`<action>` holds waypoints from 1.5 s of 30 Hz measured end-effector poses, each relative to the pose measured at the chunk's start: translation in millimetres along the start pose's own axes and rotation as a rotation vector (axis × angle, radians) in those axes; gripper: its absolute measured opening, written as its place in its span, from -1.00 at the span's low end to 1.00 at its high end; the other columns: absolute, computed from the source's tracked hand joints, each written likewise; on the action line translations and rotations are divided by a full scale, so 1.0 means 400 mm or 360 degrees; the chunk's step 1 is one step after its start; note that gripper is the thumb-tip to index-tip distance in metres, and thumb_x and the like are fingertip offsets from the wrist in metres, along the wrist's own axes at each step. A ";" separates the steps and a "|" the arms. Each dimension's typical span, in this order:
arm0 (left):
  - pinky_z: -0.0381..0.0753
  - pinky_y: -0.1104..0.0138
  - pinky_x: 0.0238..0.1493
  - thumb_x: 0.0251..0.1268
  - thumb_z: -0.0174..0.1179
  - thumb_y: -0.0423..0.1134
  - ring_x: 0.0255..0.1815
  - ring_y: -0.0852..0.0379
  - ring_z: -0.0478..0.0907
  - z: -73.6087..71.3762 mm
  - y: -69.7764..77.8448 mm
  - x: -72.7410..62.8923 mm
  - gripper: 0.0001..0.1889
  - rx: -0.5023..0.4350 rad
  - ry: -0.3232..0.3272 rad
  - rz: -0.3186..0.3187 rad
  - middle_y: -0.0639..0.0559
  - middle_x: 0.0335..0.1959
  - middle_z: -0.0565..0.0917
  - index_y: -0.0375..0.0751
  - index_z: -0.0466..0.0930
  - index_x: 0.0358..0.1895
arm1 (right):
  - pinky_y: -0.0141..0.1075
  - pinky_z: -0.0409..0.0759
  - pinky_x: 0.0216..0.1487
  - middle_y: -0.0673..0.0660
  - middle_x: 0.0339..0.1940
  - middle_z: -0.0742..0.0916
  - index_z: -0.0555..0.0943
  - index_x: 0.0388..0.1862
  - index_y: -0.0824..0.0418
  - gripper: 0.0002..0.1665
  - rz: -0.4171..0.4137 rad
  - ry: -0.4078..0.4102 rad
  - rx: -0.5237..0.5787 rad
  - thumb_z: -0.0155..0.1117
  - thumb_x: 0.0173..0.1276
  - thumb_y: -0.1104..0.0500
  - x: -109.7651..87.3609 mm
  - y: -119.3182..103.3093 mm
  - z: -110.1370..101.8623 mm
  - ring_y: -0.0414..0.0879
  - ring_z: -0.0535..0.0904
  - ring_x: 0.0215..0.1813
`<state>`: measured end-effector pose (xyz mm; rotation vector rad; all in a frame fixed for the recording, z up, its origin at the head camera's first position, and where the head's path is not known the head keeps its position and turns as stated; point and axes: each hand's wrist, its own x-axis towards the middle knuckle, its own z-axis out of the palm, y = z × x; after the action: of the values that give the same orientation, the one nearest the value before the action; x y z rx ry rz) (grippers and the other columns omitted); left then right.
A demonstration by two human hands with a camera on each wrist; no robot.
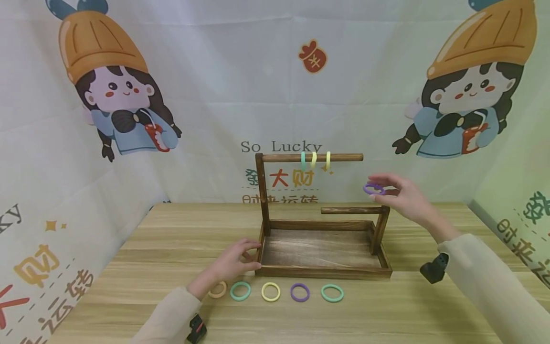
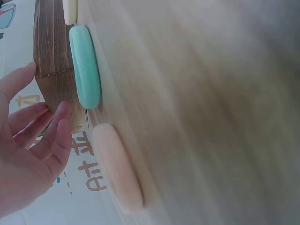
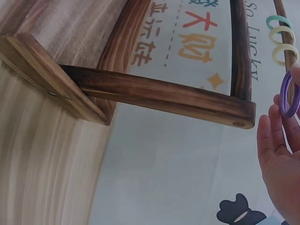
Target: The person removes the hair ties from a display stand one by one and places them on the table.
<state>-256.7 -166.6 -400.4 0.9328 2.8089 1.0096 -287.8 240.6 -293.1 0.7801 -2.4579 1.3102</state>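
Between thumb and fingers my right hand (image 1: 401, 195) pinches a purple hair tie (image 1: 374, 189), up in the air right of the upper bar's free end. The wooden rack (image 1: 323, 272) has a tray base, an upper bar (image 1: 283, 157) and a lower bar (image 1: 352, 210). One green hair tie (image 1: 303, 161) and two yellow ones, such as the outer yellow hair tie (image 1: 328, 161), hang on the upper bar. My left hand (image 1: 234, 260) touches the tray's left end with its fingers. In the left wrist view its fingers are spread and loosely bent against the wood.
In front of the rack lies a row of hair ties on the table (image 1: 142, 267): orange (image 1: 218, 290), green (image 1: 240, 291), yellow (image 1: 270, 292), purple (image 1: 300, 292) and another green one (image 1: 332, 293). A printed cloth (image 1: 215, 71) hangs behind the table.
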 end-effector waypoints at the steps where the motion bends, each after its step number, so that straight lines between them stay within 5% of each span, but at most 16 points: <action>1: 0.49 0.20 -0.19 0.08 0.22 -0.19 -0.23 0.03 0.48 0.000 0.000 0.000 -0.46 0.0001 0.0002 0.0002 -0.21 0.05 0.39 -0.44 0.35 0.10 | -0.54 0.43 -0.16 0.28 0.01 0.53 0.37 0.12 0.38 -0.48 -0.0007 -0.0005 0.0002 0.21 0.19 0.26 -0.004 0.001 0.002 0.05 0.44 -0.07; 12: 0.48 0.21 -0.19 0.08 0.23 -0.21 -0.24 0.05 0.48 0.000 0.000 0.000 -0.47 0.0005 0.0010 0.0008 -0.21 0.03 0.40 -0.44 0.35 0.09 | -0.47 0.47 -0.19 0.25 0.00 0.54 0.38 0.12 0.33 -0.50 -0.0031 -0.0064 0.0020 0.22 0.18 0.27 -0.046 0.001 0.025 -0.08 0.47 -0.10; 20: 0.49 0.20 -0.19 0.07 0.23 -0.21 -0.24 0.03 0.49 0.001 0.000 -0.001 -0.46 0.0002 0.0007 0.0009 -0.22 0.03 0.40 -0.46 0.35 0.09 | -0.42 0.50 -0.22 0.26 -0.01 0.54 0.38 0.10 0.36 -0.51 -0.0014 -0.0108 0.0006 0.21 0.18 0.31 -0.072 -0.007 0.034 0.10 0.48 -0.07; 34: 0.49 0.20 -0.19 0.08 0.22 -0.21 -0.24 0.02 0.48 0.000 0.003 -0.001 -0.46 -0.0012 -0.0002 -0.0008 -0.22 0.04 0.40 -0.45 0.34 0.10 | -0.42 0.46 -0.15 0.10 -0.09 0.59 0.47 0.02 0.30 -0.55 -0.0079 -0.0133 -0.0013 0.29 0.12 0.25 -0.131 0.019 0.072 -0.11 0.48 -0.15; 45: 0.49 0.21 -0.19 0.08 0.22 -0.22 -0.24 0.03 0.48 -0.001 0.005 -0.001 -0.46 -0.0006 0.0002 -0.0007 -0.22 0.04 0.40 -0.45 0.34 0.10 | -0.32 0.50 -0.19 0.07 -0.09 0.59 0.46 0.02 0.24 -0.56 -0.0090 -0.0292 0.0082 0.27 0.14 0.23 -0.189 0.045 0.113 -0.06 0.48 -0.13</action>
<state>-255.2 -165.8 -399.2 0.9252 2.8079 1.0146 -234.0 237.1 -365.3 1.0170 -2.5282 1.3406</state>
